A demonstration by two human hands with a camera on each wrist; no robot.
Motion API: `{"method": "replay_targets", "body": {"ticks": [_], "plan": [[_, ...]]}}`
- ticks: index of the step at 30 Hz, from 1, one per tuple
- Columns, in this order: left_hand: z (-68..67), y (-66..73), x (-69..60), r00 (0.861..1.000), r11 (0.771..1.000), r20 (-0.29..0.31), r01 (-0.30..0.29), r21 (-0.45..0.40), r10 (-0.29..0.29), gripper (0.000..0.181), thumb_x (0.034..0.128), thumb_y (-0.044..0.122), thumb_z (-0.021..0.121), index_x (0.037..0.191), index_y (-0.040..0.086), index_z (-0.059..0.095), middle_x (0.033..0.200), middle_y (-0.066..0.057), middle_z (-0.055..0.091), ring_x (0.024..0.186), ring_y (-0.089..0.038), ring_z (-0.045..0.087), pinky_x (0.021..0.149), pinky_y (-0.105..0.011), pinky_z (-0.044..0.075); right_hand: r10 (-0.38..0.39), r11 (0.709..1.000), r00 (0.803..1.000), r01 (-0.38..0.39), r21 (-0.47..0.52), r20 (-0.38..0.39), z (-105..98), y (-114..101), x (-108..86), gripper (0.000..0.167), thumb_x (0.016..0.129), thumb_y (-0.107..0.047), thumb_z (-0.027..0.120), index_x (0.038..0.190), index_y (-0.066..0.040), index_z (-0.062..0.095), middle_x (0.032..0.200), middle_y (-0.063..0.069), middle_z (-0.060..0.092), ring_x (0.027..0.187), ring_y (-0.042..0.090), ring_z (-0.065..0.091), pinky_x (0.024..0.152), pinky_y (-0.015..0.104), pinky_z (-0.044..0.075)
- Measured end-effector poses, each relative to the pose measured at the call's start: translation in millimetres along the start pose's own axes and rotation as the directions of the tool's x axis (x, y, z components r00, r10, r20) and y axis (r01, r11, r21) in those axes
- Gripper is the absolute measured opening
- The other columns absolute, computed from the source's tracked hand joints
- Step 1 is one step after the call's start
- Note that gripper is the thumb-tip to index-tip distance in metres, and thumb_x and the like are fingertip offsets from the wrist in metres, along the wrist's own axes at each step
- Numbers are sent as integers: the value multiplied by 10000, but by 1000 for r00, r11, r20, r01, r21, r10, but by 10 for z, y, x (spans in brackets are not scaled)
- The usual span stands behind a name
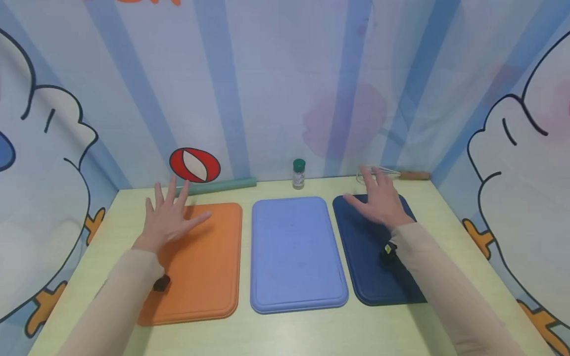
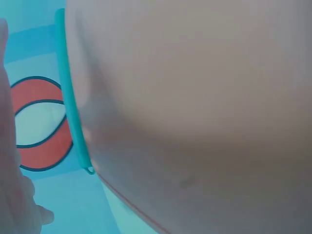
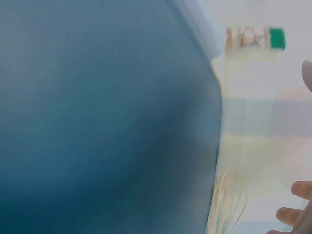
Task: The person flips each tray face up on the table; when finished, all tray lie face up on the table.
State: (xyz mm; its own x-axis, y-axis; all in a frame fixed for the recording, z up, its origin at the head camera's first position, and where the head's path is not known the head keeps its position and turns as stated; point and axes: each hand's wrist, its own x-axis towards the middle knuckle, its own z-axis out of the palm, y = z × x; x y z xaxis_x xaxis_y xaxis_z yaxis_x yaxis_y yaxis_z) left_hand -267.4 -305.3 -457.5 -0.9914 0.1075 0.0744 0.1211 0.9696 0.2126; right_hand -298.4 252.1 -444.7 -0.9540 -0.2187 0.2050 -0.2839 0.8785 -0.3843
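Left hand [image 1: 166,217]: fingers and thumb spread wide, holding nothing; poised over the far left corner of an orange, rounded-rectangular board, apparently plastic [image 1: 205,267]. Right hand [image 1: 383,205]: likewise spread wide and without load, over the far part of a dark blue board of similar shape [image 1: 365,247]. Between the two, flat on the pale yellow bench [image 1: 285,336]: a periwinkle-blue board of matching form [image 1: 294,257].

Handling, as judged: probably light, stiff and hard to break; smooth face, likely slippery under flat fingertips. Grip by opposite long edges at the rim, not by the flat middle.

Markings: on the clear, green-capped jar [image 1: 299,173] behind the boards, a label too small to read. At the top of the striped blue cloth backdrop [image 1: 276,99], orange lettering [image 1: 174,2], cut off and not legible as a word. On either outer board, no readable brand.
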Motion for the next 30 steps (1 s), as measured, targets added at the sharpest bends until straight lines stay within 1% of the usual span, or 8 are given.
{"method": "replay_targets", "body": {"ticks": [5, 10, 13, 17, 21, 25, 29, 30], "plan": [[-52, 32, -57, 1000, 1000, 2, -21, -8, 21, 1154, 882, 865, 505, 1707, 177, 83, 1749, -232, -23, 1520, -652, -15, 1115, -855, 100, -4, 998, 999, 1, 67, 54, 8, -253, -5, 954, 1001, -666, 552, 1707, -196, 116, 1721, 246, 132, 1553, 537, 150, 1159, 753, 247], [-92, 61, -157, 999, 999, 7, -53, -8, 53, 1114, 900, 849, 500, 1703, 168, 137, 1740, -254, 68, 1492, -663, 151, 1099, -820, 258, -37, 992, 996, 26, 125, 87, 66, -506, -25, 930, 1011, -637, 559, 1703, -175, 142, 1724, 225, 145, 1564, 509, 153, 1167, 730, 272], [-124, 64, -241, 998, 998, 11, -55, -25, 56, 1079, 913, 836, 501, 1693, 151, 206, 1729, -261, 132, 1476, -621, 268, 1071, -785, 348, -71, 985, 992, 53, 167, 104, 116, -653, -43, 913, 1016, -630, 554, 1701, -176, 159, 1726, 210, 157, 1569, 486, 166, 1167, 721, 283], [-162, 52, -351, 999, 998, 10, -45, -43, 46, 1051, 911, 822, 526, 1665, 124, 305, 1712, -259, 198, 1428, -574, 382, 1050, -755, 399, -130, 967, 985, 99, 236, 116, 174, -830, -68, 889, 1014, -627, 559, 1699, -204, 183, 1726, 179, 187, 1571, 446, 201, 1171, 706, 290], [-164, 34, -450, 999, 998, 24, -29, -52, 30, 1033, 901, 822, 546, 1630, 113, 368, 1675, -281, 255, 1397, -583, 393, 1047, -768, 390, -171, 950, 976, 127, 284, 135, 237, -992, -91, 881, 1002, -645, 571, 1695, -244, 203, 1710, 147, 249, 1563, 398, 261, 1182, 671, 307], [-137, -1, -566, 998, 998, 63, -1, -61, 4, 1018, 890, 824, 565, 1614, 133, 378, 1628, -317, 284, 1362, -594, 393, 1014, -780, 405, -193, 938, 968, 133, 321, 164, 314, -1154, -107, 864, 997, -641, 588, 1691, -278, 223, 1689, 137, 301, 1550, 363, 309, 1189, 637, 327], [-121, -46, -675, 993, 998, 111, 32, -62, -25, 1029, 868, 829, 593, 1606, 146, 374, 1601, -340, 280, 1324, -612, 400, 959, -785, 436, -215, 927, 956, 134, 351, 202, 398, -1304, -119, 853, 1002, -627, 590, 1690, -271, 234, 1693, 126, 306, 1557, 345, 308, 1201, 616, 322], [-121, -56, -698, 992, 997, 121, 39, -65, -31, 1033, 863, 829, 601, 1604, 144, 377, 1592, -346, 285, 1321, -612, 402, 953, -788, 436, -224, 924, 952, 139, 356, 209, 419, -1339, -120, 856, 1004, -620, 590, 1691, -255, 232, 1696, 126, 306, 1559, 345, 307, 1204, 613, 320]]}}
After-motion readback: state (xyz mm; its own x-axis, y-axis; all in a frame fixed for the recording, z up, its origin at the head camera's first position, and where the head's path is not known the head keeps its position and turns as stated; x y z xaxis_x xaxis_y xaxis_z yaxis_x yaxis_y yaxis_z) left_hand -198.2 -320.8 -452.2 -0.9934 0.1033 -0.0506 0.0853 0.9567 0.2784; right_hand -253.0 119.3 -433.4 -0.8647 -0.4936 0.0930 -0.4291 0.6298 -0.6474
